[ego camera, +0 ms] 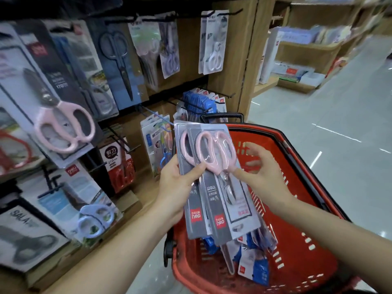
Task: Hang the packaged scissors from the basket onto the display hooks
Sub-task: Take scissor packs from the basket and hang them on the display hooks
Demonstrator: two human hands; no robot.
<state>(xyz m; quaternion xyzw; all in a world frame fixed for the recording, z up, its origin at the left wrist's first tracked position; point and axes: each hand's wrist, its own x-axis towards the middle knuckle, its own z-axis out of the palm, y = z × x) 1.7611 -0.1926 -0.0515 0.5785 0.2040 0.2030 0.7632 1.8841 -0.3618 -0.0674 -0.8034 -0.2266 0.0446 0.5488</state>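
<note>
Shop: left hand around scissor packs

Setting: retail shop, stationery section. Evidence: a wooden display panel is fitted with rows of black display hooks, which carry packaged scissors on printed brand cards, several deep. A red plastic shopping basket with a black handle sits just beside it. A pale glossy floor runs to further wooden shelves stacked with paper goods, which are blurred.
</note>
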